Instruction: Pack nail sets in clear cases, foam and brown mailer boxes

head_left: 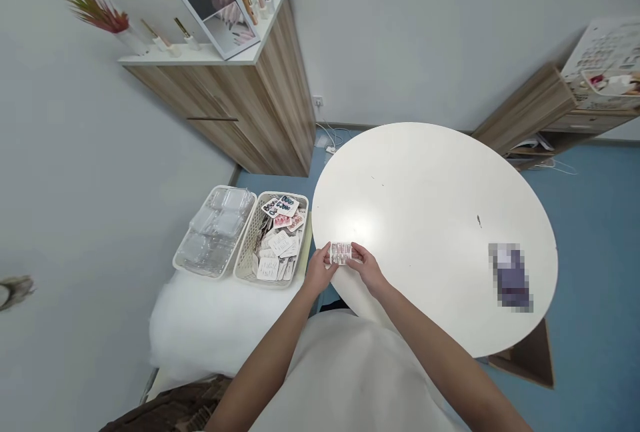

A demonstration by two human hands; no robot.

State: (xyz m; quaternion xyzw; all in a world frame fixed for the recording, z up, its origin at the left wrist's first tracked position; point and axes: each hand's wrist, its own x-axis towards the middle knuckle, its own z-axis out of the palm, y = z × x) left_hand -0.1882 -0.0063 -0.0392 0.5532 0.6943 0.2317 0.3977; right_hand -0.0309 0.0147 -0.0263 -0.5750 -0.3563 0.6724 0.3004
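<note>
Between both hands is a small flat pack of press-on nails, two rows of pale, shiny nail shapes facing up. My left hand grips its left edge, thumb and fingers closed. On the right edge, my right hand pinches it the same way. The pack is held just over the near-left edge of the white oval table. Left of the hands stands a white basket with printed cards and colourful cut-out cards inside.
A second basket holds clear plastic boxes. White padding lies below both baskets. A pixelated dark object rests at the table's right. A wooden cabinet carries picture frames and small bottles.
</note>
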